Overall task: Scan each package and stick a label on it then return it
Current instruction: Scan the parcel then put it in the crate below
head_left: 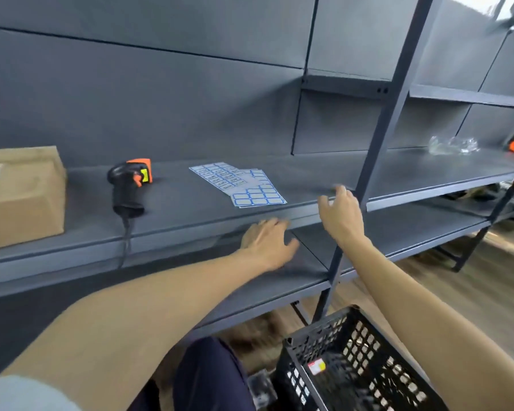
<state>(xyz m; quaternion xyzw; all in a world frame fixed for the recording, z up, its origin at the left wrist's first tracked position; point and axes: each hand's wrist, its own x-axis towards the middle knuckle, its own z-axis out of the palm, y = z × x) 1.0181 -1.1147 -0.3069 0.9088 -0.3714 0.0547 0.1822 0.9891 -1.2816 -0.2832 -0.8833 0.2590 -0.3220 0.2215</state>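
Note:
A brown cardboard package [21, 197] with a white sticker stands on the grey shelf [175, 209] at the far left. A black and orange barcode scanner [129, 185] lies to its right, its cable hanging over the shelf edge. Sheets of blue-framed labels [241, 183] lie fanned in the middle of the shelf. My left hand [267, 237] hovers just below the shelf's front edge, fingers loose, holding nothing. My right hand [341, 213] is raised at the shelf edge beside the upright post, fingers relaxed and empty.
A dark metal upright post [380, 134] rises right of my right hand. A black plastic crate [359, 363] sits on the floor at lower right. Crumpled clear plastic [454, 145] lies on the shelf further right. A lower shelf [309, 271] runs under my hands.

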